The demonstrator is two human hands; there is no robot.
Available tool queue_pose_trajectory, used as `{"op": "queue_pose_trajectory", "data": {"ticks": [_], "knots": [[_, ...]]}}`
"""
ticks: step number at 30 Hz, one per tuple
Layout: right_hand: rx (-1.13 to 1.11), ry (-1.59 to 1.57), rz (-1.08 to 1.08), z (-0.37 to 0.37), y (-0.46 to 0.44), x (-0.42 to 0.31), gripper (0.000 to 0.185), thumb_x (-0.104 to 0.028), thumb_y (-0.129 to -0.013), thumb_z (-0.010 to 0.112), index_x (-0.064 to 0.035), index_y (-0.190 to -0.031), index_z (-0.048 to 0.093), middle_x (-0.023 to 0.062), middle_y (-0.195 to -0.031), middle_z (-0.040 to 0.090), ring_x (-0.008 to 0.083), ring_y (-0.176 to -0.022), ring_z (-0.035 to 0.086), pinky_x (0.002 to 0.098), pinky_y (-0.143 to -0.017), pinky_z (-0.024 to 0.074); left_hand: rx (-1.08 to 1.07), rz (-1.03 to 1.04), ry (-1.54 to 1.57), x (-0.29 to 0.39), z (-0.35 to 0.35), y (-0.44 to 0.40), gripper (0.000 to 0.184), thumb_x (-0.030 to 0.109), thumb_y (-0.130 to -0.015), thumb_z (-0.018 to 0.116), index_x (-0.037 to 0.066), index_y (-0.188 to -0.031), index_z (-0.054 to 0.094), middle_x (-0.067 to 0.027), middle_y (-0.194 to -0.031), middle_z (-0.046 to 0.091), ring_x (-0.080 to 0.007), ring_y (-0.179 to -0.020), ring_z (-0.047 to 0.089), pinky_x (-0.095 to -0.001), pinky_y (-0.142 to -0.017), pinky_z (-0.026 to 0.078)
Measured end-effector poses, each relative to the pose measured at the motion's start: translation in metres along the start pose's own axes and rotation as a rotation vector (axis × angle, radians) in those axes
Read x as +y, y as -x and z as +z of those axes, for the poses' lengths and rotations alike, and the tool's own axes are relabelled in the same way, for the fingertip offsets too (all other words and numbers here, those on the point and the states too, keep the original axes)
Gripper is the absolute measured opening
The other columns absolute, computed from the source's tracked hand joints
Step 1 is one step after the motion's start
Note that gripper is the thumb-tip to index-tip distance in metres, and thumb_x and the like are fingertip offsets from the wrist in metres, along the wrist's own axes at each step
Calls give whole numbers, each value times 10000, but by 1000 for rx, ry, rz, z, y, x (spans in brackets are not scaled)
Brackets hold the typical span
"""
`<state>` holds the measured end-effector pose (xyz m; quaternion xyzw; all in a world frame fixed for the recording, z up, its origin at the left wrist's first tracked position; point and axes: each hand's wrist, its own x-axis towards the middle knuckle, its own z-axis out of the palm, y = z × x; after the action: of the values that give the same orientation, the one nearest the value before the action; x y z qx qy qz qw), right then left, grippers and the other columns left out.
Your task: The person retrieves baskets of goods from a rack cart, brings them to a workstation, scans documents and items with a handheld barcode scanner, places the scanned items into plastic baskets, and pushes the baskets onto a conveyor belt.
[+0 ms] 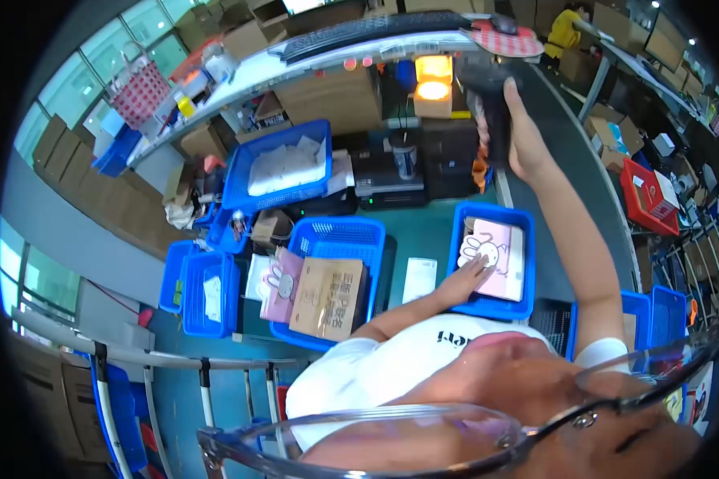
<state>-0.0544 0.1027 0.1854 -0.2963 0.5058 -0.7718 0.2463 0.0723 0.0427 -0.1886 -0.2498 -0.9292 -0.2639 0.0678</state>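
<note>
My left hand [469,277] lies on a pink package with a white bunny face [501,254], its fingers stretched out. That package rests in a blue basket [529,279] in front of my body. My right hand [527,137] is raised at the far right and wrapped around the handle of a black handheld barcode scanner [495,108]. The scanner looks slightly blurred, and its head is up near the shelf edge. To the left of the basket lies a white slip of paper [420,278] on the green table.
A larger blue basket [335,231] holds a cardboard box [326,299] and another pink bunny package [280,287]. Behind it, a tilted blue basket [276,191] contains white papers. A keyboard [375,36] sits on the shelf above. Far right, another person in yellow [563,32] bends over.
</note>
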Motion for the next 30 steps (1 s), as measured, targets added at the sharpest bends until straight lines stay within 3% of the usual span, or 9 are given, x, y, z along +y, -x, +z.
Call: {"op": "queue_pose_trajectory", "data": {"ticks": [4, 6, 10, 13, 22, 24, 26, 28, 30], "knots": [[46, 94, -28, 35, -45, 9, 593, -660, -903, 435, -85, -974, 564, -1, -719, 544, 94, -614, 523, 240, -576, 454, -73, -7, -118, 4, -4, 3, 770, 38, -688, 697, 42, -1393, 387, -212, -1443, 347, -394, -1368, 298, -516, -1119, 256], [65, 110, -25, 50, -55, 11, 610, -673, -883, 464, -80, -979, 567, 6, -722, 556, 90, -624, 540, 236, -582, 469, 32, 16, -279, -7, 13, 8, 788, 106, -688, 746, 54, -1392, 396, -206, -1454, 331, -394, -1391, 251, -555, -1120, 220], [64, 87, -27, 58, -78, 17, 618, -682, -856, 506, -79, -973, 571, 13, -718, 560, 93, -615, 541, 239, -582, 476, -62, -84, -97, 9, -18, 2, 826, 220, -692, 785, 78, -1405, 393, -214, -1479, 293, -404, -1424, 148, -571, -1131, 158], [67, 120, -14, 60, -85, 23, 641, -714, -824, 517, -83, -923, 566, 7, -700, 560, 88, -605, 547, 230, -575, 479, 112, -105, 70, -1, -18, 2, 751, 288, -711, 779, 68, -1357, 465, -219, -1472, 309, -418, -1413, 174, -546, -1125, 178], [62, 145, -3, 61, -82, 22, 661, -744, -794, 529, -88, -876, 552, 0, -682, 551, 83, -587, 547, 218, -557, 479, 259, -113, 86, -8, -59, -19, 562, 283, -725, 756, 55, -1216, 605, -207, -1406, 418, -407, -1385, 255, -496, -1083, 259], [94, 116, -2, 69, -70, 16, 564, -671, -873, 486, -117, -907, 583, -9, -675, 559, 73, -578, 539, 215, -540, 457, 223, -124, 97, -4, -58, -24, 541, 290, -729, 754, 58, -1199, 620, -202, -1390, 437, -402, -1373, 278, -490, -1085, 261], [10, 61, -10, 56, -73, 23, 534, -652, -879, 500, -124, -895, 577, -7, -674, 557, 72, -577, 539, 216, -521, 454, 224, -60, 66, 0, -59, -28, 487, 272, -718, 747, 52, -1140, 641, -209, -1322, 498, -402, -1301, 378, -481, -1058, 300], [26, -33, 81, 55, -60, 24, 505, -626, -876, 537, -122, -886, 575, 1, -678, 555, 68, -572, 527, 217, -510, 448, -35, -245, 147, 0, -48, -35, 415, 221, -708, 740, 4, -1045, 635, -251, -1226, 531, -438, -1163, 470, -503, -986, 361], [-10, -79, 51, 36, -22, 30, 576, -574, -814, 668, -26, -979, 605, 39, -654, 565, 96, -584, 535, 260, -512, 442, 359, 35, 9, 4, -27, -31, 322, 179, -733, 694, -19, -980, 634, -257, -1053, 592, -449, -984, 538, -498, -881, 415]]}}
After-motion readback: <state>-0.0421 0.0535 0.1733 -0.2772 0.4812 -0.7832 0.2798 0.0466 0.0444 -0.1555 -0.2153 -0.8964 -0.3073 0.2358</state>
